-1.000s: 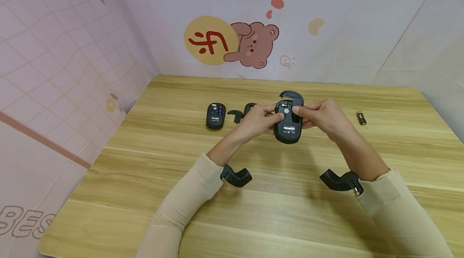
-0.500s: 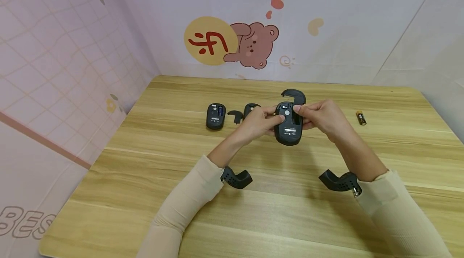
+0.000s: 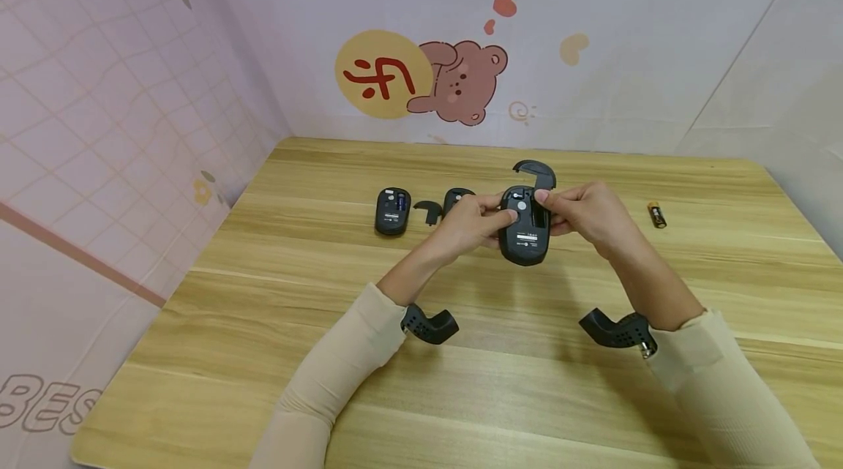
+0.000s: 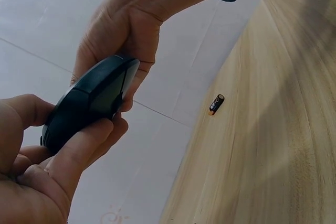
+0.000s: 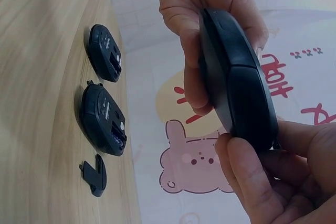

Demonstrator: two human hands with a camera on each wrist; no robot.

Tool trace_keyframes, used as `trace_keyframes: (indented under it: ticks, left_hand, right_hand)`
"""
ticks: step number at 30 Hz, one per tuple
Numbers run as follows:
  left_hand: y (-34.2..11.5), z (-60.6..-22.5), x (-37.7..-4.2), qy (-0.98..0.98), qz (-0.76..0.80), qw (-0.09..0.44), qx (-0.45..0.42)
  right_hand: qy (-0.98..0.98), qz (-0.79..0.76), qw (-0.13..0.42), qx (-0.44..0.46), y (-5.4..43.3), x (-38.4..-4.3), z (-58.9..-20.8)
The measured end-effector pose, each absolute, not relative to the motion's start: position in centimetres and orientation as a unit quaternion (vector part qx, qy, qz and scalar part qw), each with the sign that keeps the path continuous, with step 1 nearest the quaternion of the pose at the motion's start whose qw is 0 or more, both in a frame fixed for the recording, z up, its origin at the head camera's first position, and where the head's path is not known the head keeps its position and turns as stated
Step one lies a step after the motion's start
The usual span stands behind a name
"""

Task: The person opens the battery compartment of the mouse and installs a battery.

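A black computer mouse (image 3: 525,242) is held off the table with its underside facing up. My left hand (image 3: 466,220) grips its left side, thumb on the label side. At the right edge my right hand (image 3: 586,211) pinches the tongue of the mouse's battery cover (image 3: 535,167), which sticks out past the far end of the body. The dark battery slot (image 3: 541,218) shows beside the right thumb. In the right wrist view the held mouse (image 5: 233,77) appears edge-on, with fingers of both hands round it. The left wrist view shows the mouse (image 4: 94,98) from its side.
On the wooden table (image 3: 461,396) lie a mouse with a battery inside (image 3: 392,211), a loose cover (image 3: 431,210) and a second mouse (image 3: 453,197) partly behind the left hand. Another loose cover (image 5: 94,176) shows in the right wrist view. A battery (image 3: 656,214) lies at right.
The battery cover has slid away from the mouse, up and slightly right, along with the right thumb. The mouse body has dropped slightly. The left hand keeps its hold.
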State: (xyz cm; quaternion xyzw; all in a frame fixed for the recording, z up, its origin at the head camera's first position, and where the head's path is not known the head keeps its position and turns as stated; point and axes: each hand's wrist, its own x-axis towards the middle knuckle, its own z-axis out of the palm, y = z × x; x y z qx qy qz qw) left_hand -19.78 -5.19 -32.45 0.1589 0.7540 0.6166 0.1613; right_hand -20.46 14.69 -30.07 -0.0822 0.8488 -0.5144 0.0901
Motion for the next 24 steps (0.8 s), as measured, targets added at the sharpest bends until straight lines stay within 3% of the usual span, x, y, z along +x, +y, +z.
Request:
trace_keyframes:
  ticks: [12,24]
  left_hand:
    - [-5.09,-32.53,-19.57,0.750,0.620,0.159,0.170]
    - [-4.66,-32.28,-19.65,0.743,0.632,0.156,0.156]
  right_hand:
    - [0.863,-0.497,0.065,-0.069,14.88,-20.29,-30.23]
    - [0.795,-0.604,-0.054,-0.004,14.46,-20.06,-30.29]
